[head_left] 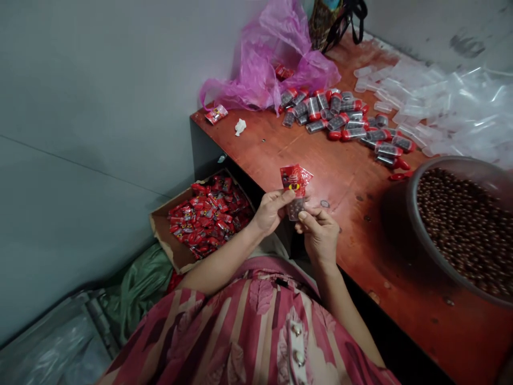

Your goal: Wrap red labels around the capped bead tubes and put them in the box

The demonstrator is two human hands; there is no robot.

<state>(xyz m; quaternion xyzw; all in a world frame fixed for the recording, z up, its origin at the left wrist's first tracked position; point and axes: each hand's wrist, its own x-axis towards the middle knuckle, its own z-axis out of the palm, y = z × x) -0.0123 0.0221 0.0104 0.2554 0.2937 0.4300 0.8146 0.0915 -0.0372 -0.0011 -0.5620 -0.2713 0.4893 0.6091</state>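
Both of my hands are closed on a small clear container (pixel 296 208) of dark round balls, held over the table's near edge. A red printed wrapper (pixel 292 175) covers its upper end, with a loose corner sticking out to the right. My left hand (pixel 272 213) grips the wrapper and container from the left, thumb on top. Lower down, my right hand (pixel 321 232) pinches the container's bottom end between thumb and fingers. Beyond my hands, several similar filled containers (pixel 337 121) with red caps lie in a pile on the table.
A large tub of brown balls (pixel 467 230) stands right on the reddish table (pixel 360 256). Behind it are heaped empty clear containers (pixel 452 104). A pink plastic bag (pixel 260 69) lies at the back. Below left, a cardboard box (pixel 164 222) holds many red-wrapped packs.
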